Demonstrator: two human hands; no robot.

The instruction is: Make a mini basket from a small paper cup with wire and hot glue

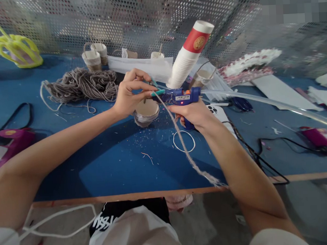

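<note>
My right hand (192, 113) is wrapped round the grip of a blue hot glue gun (175, 96), whose small red light is lit. A long clear glue stick (261, 102) runs out of its back to the right. With thumb and fingertips, my left hand (134, 90) pinches a grey-beige cord (177, 131) close by the gun's teal nozzle tip. The cord hangs down toward the table's front edge and ends in a frayed tip. Just below my left hand stands a small cup (146, 113) wrapped in pale material; its rim is partly hidden by my fingers.
Behind lie a heap of grey yarn (82, 84), small wrapped cups (91, 59) and a leaning stack of paper cups (189, 51). A white ring (184, 141) and scraps lie in front. Magenta glue guns (13, 145) are at both sides, a phone (220, 116) and cables to the right.
</note>
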